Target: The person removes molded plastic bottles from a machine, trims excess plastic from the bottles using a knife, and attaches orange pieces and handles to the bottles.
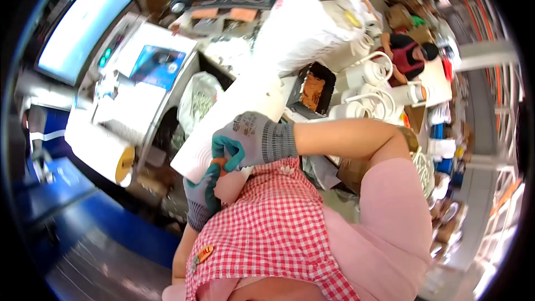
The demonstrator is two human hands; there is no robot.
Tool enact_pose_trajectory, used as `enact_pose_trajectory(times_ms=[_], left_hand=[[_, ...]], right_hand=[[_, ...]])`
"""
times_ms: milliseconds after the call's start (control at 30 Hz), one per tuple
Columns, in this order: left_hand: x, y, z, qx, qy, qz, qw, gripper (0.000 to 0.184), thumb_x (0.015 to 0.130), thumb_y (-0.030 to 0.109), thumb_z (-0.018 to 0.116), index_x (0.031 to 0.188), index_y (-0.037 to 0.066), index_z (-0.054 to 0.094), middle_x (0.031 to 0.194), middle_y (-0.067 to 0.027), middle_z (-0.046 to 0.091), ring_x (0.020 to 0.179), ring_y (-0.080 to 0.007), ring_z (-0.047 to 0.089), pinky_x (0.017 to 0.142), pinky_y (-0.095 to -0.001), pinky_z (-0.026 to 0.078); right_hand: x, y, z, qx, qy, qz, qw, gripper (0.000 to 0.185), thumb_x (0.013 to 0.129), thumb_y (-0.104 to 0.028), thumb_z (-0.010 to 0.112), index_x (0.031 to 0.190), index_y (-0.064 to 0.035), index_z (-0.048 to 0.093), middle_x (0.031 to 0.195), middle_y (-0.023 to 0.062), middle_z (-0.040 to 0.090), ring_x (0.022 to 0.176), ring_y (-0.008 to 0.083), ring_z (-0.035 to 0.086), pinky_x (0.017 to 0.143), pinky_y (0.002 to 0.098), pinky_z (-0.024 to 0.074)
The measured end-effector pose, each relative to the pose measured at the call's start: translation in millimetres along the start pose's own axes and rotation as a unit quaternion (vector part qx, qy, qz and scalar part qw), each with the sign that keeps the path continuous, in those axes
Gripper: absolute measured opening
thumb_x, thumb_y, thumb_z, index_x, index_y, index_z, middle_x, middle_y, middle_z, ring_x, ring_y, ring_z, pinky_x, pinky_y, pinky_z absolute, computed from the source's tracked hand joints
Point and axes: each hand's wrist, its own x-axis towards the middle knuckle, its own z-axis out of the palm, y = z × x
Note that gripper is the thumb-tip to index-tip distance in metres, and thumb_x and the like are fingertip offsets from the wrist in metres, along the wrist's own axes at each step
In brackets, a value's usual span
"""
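My right hand (242, 140), in a grey knitted glove with teal fingertips, reaches in from the right with its fingers curled. Close below it, my left hand (203, 190), gloved the same way, is also closed. The fingertips of both hands meet around a small orange-brown piece (223, 165), mostly covered by the gloves; its exact kind is not clear. Behind the hands lies a large smooth white cylinder (253, 97), tilted across the view, its ringed lower end near the left hand. The gloves hide part of it.
A black bin (295, 100) with orange-brown pieces stands beyond my right wrist, near several white handled containers (365, 75). A large white sack (301, 28) is behind. At left are a screen (83, 22) and another white cylinder (95, 150). A co-worker (407, 58) sits at far right.
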Motion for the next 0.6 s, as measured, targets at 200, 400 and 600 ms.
enact_pose_trajectory(times_ms=[200, 400, 600], left_hand=[[12, 21, 34, 0.052, -0.011, 0.076, 0.996, 0.029, 0.088, 0.004, 0.062, 0.114, -0.007, 0.063, 0.102, -0.0104, 0.068, 0.086, -0.0143, 0.064, 0.076, -0.0266, 0.052], [22, 31, 110, -0.006, 0.092, 0.1, 0.991, 0.02, 0.08, 0.005, 0.072, 0.097, -0.003, 0.066, 0.084, -0.007, 0.067, 0.071, -0.0138, 0.063, 0.063, -0.0268, 0.051], [18, 30, 163, 0.0, 0.108, 0.134, 0.985, 0.024, 0.078, -0.004, 0.063, 0.102, -0.004, 0.062, 0.08, -0.0087, 0.063, 0.063, -0.0106, 0.057, 0.055, -0.0243, 0.048]], right_hand=[[-73, 154, -23, 0.416, 0.431, 0.089, 0.795, 0.033, 0.091, -0.007, 0.063, 0.124, -0.001, 0.061, 0.105, 0.0076, 0.069, 0.092, 0.0131, 0.065, 0.084, 0.0297, 0.0544], [-172, 489, -105, -0.177, 0.37, 0.465, 0.784, 0.05, 0.09, -0.042, 0.055, 0.129, -0.0115, 0.058, 0.122, 0.0183, 0.063, 0.113, 0.0333, 0.059, 0.097, 0.0442, 0.0462], [-169, 522, -129, -0.206, 0.255, 0.453, 0.829, 0.062, 0.073, -0.033, 0.074, 0.125, -0.0048, 0.057, 0.117, 0.0203, 0.066, 0.111, 0.0333, 0.062, 0.094, 0.0387, 0.0476]])
